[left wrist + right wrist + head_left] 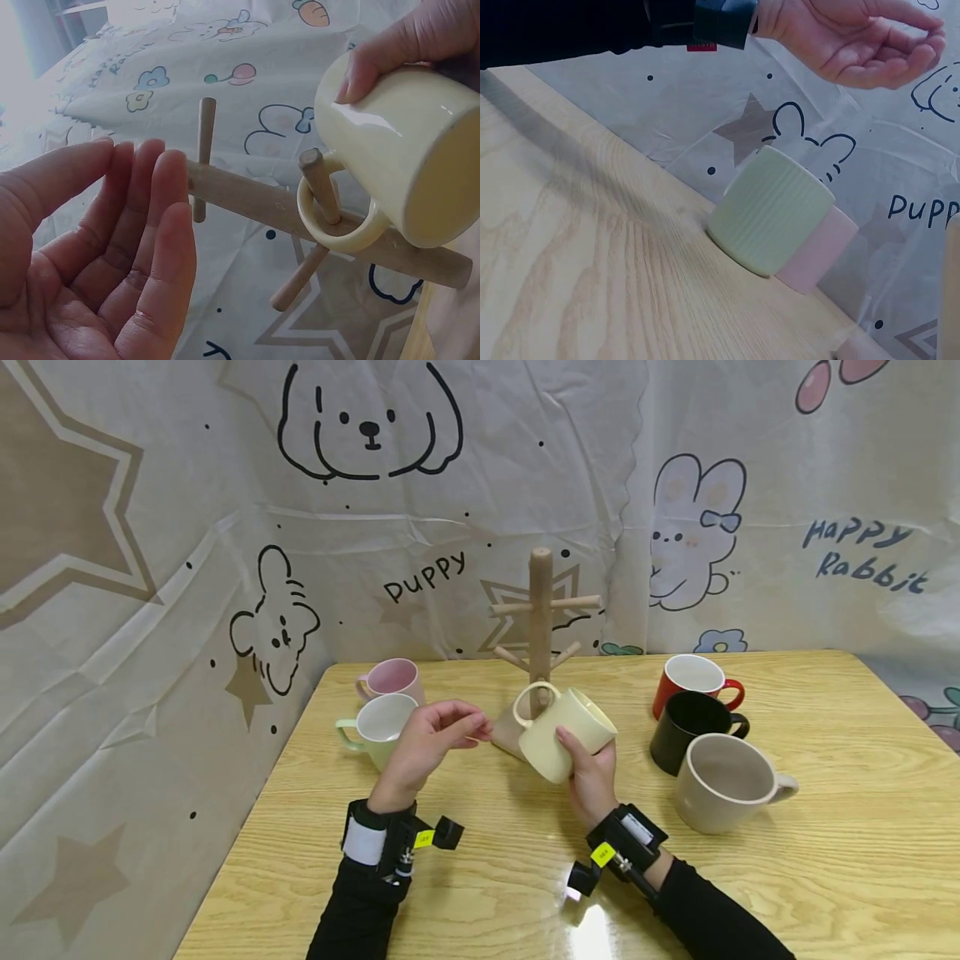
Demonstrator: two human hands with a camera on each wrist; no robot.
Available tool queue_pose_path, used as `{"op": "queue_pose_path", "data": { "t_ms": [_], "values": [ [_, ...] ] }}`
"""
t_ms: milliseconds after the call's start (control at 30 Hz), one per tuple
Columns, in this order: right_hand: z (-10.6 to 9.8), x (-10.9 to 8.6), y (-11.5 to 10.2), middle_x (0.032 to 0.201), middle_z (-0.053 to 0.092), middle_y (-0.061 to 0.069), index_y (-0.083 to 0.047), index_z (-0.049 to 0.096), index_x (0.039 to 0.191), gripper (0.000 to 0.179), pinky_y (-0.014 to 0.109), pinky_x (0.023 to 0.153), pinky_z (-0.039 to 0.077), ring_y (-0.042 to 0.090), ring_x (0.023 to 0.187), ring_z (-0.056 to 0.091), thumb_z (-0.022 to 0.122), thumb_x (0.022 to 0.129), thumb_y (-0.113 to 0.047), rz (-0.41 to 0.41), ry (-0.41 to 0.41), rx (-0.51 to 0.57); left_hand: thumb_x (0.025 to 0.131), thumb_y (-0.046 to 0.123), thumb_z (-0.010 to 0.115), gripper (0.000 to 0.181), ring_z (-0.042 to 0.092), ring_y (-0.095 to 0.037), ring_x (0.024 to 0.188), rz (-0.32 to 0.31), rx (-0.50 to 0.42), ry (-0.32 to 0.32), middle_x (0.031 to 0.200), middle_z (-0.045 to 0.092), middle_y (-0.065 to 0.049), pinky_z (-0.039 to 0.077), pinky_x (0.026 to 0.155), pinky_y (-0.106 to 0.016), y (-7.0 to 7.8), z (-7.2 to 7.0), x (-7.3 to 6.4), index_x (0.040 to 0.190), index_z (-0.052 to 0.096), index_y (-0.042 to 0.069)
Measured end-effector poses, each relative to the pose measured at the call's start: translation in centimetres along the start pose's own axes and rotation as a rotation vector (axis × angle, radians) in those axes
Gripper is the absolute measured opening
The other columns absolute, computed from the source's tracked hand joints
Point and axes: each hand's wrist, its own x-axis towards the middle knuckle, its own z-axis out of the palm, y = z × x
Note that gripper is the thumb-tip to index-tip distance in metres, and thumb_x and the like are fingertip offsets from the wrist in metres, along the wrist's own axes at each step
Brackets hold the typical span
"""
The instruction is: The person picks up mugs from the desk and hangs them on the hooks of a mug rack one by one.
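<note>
My right hand (pixel 594 777) grips a pale yellow mug (pixel 558 739), thumb along its side. The mug is tilted in front of the wooden mug rack (pixel 540 610), handle up and toward the left. In the left wrist view, the mug's handle (pixel 349 244) loops around the line of a rack peg (pixel 319 184), whose tip shows in front of it. My left hand (pixel 442 735) hovers left of the rack, holding nothing. Its fingers are loosely bent, thumb close to the fingertips, as the right wrist view also shows.
Behind my left hand stand a light green mug (pixel 384 720) and a pink mug (pixel 395 679). On the right, a red mug (pixel 666 685), a black mug (pixel 675 739) and a beige mug (pixel 716 797) stand in a row. A printed cloth (pixel 465 460) hangs behind the wooden table (pixel 480 893).
</note>
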Motion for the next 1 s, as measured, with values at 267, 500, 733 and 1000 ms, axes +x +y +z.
{"op": "queue_pose_path", "data": {
  "t_ms": [267, 500, 733, 1000],
  "values": [
    [-2.0, 2.1, 3.1, 0.116, 0.052, 0.004, -0.014, 0.035, 0.128, 0.067, 0.028, 0.085, 0.050, 0.016, 0.104, 0.055, 0.076, 0.074, -0.017, 0.017, 0.037, -0.051, 0.091, 0.015, 0.057, 0.030, 0.063, -0.008, 0.080, 0.018, 0.000, -0.014, 0.081, 0.066, 0.006, 0.052, 0.077, -0.028, -0.1, -0.1, -0.1, 0.100, 0.057, -0.014],
    [-2.6, 2.9, 4.4, 0.119, 0.051, 0.007, -0.016, 0.035, 0.127, 0.080, 0.032, 0.089, 0.050, 0.019, 0.108, 0.054, 0.083, 0.065, -0.029, 0.025, 0.064, -0.067, 0.091, 0.013, 0.057, 0.025, 0.062, -0.008, 0.076, 0.027, -0.007, -0.040, 0.075, 0.064, 0.007, 0.052, 0.076, -0.026, -0.1, -0.1, -0.1, 0.092, 0.057, -0.013],
    [-2.4, 2.8, 4.4, 0.121, 0.049, 0.006, -0.016, 0.034, 0.129, 0.079, 0.030, 0.091, 0.048, 0.020, 0.111, 0.052, 0.082, 0.067, -0.026, 0.026, 0.074, -0.072, 0.091, 0.013, 0.057, 0.026, 0.062, -0.009, 0.075, 0.026, -0.010, -0.037, 0.075, 0.064, 0.005, 0.052, 0.076, -0.026, 0.0, -0.1, -0.1, 0.091, 0.056, -0.013],
    [-1.4, 1.8, 3.6, 0.121, 0.049, 0.003, -0.014, 0.034, 0.129, 0.067, 0.025, 0.092, 0.045, 0.015, 0.109, 0.050, 0.074, 0.076, -0.011, 0.023, 0.052, -0.038, 0.090, 0.014, 0.058, 0.021, 0.061, -0.009, 0.075, 0.017, 0.002, -0.023, 0.074, 0.064, 0.006, 0.052, 0.075, -0.027, -0.2, 0.0, 0.1, 0.088, 0.059, -0.007]
  ]
}}
